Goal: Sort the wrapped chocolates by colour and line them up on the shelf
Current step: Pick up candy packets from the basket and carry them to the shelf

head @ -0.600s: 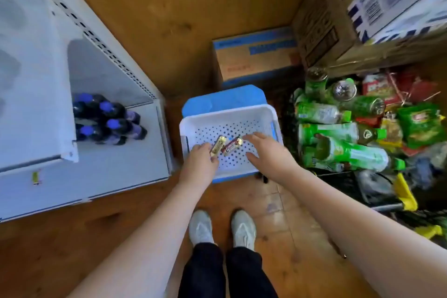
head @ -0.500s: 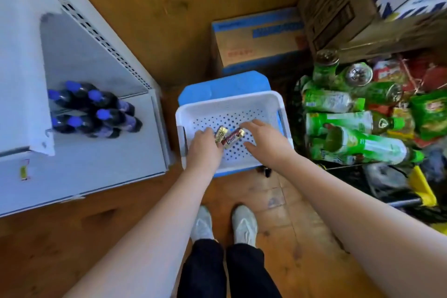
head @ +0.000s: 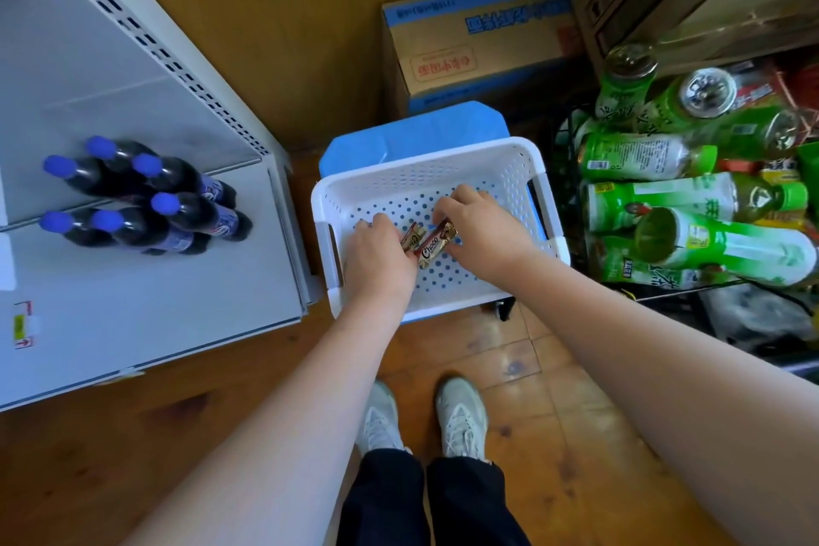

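A white perforated basket [head: 509,173] stands on a blue stool [head: 412,137] on the floor in front of me. Both hands are inside it. My left hand [head: 379,264] is closed around a gold-wrapped chocolate [head: 411,236], which is mostly hidden by its fingers. A brown and gold "Choco" chocolate [head: 436,245] lies slanted between the two hands. My right hand [head: 481,235] pinches its upper end, and its lower end touches my left thumb. The white shelf [head: 133,301] is to the left, low down.
Several dark bottles with blue caps [head: 146,199] stand at the back of the shelf. Cardboard boxes [head: 478,40] sit behind the basket. A black crate of green drink bottles [head: 691,208] and snack bags is at the right. My shoes [head: 421,417] are on the wooden floor.
My right hand has closed in on the brown chocolate and now grips its upper end. My left hand keeps the gold one. My head has moved nearer to the basket.
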Demonstrator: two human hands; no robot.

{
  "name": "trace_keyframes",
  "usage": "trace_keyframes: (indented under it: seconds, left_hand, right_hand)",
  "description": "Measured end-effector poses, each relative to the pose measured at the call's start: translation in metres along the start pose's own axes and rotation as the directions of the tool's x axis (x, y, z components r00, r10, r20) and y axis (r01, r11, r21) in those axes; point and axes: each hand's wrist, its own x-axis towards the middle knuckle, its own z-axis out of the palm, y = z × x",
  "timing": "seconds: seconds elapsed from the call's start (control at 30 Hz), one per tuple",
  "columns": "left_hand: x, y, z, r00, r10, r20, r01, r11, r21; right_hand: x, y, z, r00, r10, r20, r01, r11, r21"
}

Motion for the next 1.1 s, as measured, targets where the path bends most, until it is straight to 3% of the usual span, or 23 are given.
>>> trace_keyframes:
  seconds: [0.23,0.47,0.6,0.8,0.9,1.1]
  left_hand:
    - [0.001,0.000,-0.003,0.999,-0.024,0.044,0.027,0.998,-0.059]
    - [0.004,-0.003,0.000,0.997,-0.026,0.075,0.029,0.999,-0.040]
    - [0.004,0.000,-0.011,0.993,-0.033,0.117,0.044,0.995,-0.089]
    - [-0.022,0.025,-0.066,0.998,0.056,-0.013,-0.058,0.965,-0.256]
    - [-0.045,0.045,-0.101,0.993,0.120,0.003,-0.113,0.943,-0.314]
    - [-0.119,0.101,-0.197,0.983,0.170,0.069,-0.113,0.856,-0.504]
  right_hand:
    - [0.000,0.001,-0.006,0.996,-0.085,0.027,0.088,0.990,-0.110]
    - [0.000,0.007,-0.012,0.990,-0.142,0.019,0.143,0.987,-0.076]
    - [-0.005,0.010,-0.016,1.000,0.024,0.015,-0.026,0.989,0.143]
    - [-0.036,-0.009,-0.061,0.953,0.201,-0.225,-0.099,0.912,0.398]
    - [-0.063,-0.027,-0.100,0.901,0.327,-0.286,-0.129,0.830,0.542]
    - [-0.143,-0.071,-0.208,0.819,0.502,-0.277,-0.138,0.642,0.754]
